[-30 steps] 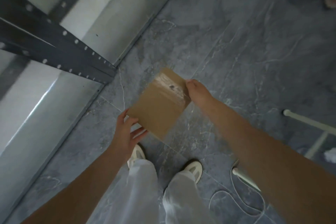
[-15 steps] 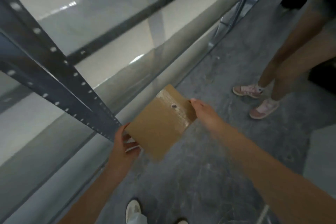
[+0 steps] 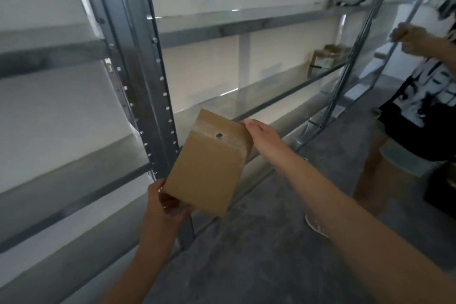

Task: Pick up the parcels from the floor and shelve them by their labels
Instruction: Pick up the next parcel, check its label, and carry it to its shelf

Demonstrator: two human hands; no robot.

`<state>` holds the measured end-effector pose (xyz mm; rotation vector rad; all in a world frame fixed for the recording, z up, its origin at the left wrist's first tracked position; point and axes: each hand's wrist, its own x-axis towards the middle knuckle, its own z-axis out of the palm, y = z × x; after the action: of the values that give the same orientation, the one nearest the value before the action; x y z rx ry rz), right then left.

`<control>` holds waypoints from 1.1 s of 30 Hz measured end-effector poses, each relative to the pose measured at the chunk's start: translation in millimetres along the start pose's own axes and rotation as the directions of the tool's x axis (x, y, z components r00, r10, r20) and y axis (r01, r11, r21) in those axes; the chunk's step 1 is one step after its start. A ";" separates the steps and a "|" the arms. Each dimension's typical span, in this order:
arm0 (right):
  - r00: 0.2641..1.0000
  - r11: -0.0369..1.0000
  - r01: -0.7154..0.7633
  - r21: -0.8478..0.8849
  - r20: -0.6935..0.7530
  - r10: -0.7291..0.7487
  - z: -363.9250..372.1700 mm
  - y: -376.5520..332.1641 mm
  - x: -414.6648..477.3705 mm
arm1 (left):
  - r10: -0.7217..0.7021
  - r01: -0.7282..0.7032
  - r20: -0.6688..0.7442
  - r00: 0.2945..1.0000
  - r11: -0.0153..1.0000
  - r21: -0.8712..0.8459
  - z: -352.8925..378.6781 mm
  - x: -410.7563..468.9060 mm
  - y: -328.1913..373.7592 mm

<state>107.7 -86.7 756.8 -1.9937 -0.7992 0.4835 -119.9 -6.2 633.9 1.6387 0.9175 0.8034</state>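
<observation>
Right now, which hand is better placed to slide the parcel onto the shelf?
Probably right. The right hand grips the parcel's top edge nearest the shelf; the left hand supports the bottom corner, farther away.

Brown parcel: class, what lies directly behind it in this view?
Behind the parcel you can see the grey upright, a shelf edge and the floor. The left hand holds its lower corner, the right hand its top. Its far face and any label are hidden.

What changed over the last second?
The view swung up from the floor to the shelving unit; a second person now stands at right. Unchanged: the left hand and right hand still hold the brown parcel by opposite corners.
</observation>
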 end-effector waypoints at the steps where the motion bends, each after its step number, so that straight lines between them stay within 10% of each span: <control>1: 1.000 1.000 0.018 0.025 0.019 -0.018 0.7 -13.3 -7.4 | 0.014 -0.014 -0.042 0.999 1.000 0.011 -10.5 -8.5 6.8; 12: 0.954 0.930 0.229 0.287 0.124 -0.273 46.9 -132.6 -110.0 | 0.324 -0.240 -0.298 0.898 0.928 0.286 -160.0 -99.8 65.9; 22: 0.704 0.850 0.474 0.230 0.482 -0.523 100.3 -209.1 -169.5 | 0.188 -0.195 -0.345 0.920 0.981 0.016 -271.5 -190.6 85.9; 33: 0.656 0.803 0.444 0.398 0.466 -0.594 123.7 -269.3 -190.2 | 0.105 -0.283 -0.485 0.868 0.907 -0.312 -305.0 -211.7 98.5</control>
<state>-196.4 -42.6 928.7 -1.2731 -1.5560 0.8030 -466.7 -67.7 787.1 1.2317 0.8514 1.4631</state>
